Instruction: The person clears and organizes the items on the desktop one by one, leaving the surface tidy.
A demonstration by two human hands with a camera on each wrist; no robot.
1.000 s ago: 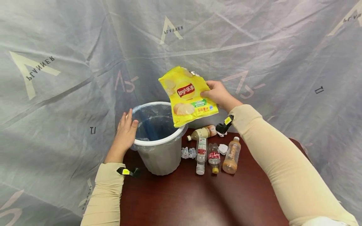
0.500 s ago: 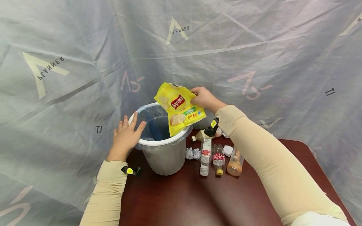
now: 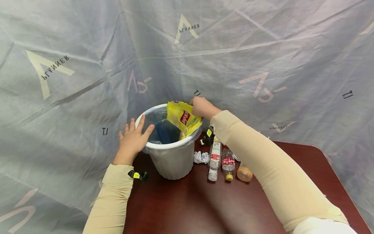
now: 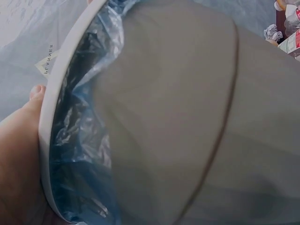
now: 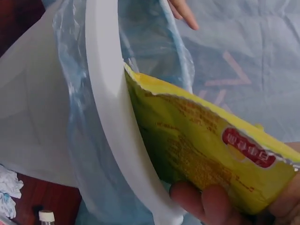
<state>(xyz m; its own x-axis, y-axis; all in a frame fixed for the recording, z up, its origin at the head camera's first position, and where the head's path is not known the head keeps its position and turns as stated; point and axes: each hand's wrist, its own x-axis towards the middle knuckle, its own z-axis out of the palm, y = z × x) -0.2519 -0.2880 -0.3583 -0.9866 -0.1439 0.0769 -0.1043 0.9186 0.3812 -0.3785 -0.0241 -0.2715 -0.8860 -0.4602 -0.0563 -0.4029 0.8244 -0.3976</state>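
Note:
My right hand [image 3: 204,108] pinches a yellow chip bag [image 3: 181,116] by its side edge. Its lower end dips inside the white rim of a grey trash can [image 3: 172,164]. In the right wrist view the bag's printed back [image 5: 197,140] slants down past the rim [image 5: 105,89], with my fingertips [image 5: 204,199] curled under it. My left hand [image 3: 132,141] lies against the can's left rim with fingers spread and straight. A bluish plastic liner [image 4: 89,131] lines the can and folds over its rim.
Right of the can on the dark red table [image 3: 175,208] lie crumpled paper [image 3: 201,157], a clear bottle [image 3: 215,159], a red-labelled bottle [image 3: 228,164] and an orange-tinted bottle [image 3: 244,174]. My right sleeve hides part of this group. A grey sheet [image 3: 233,39] hangs behind.
My right hand has moved left and down with the chip bag, from above the trash can's right side to inside its rim. The left hand stays at the rim, its fingers spread wider.

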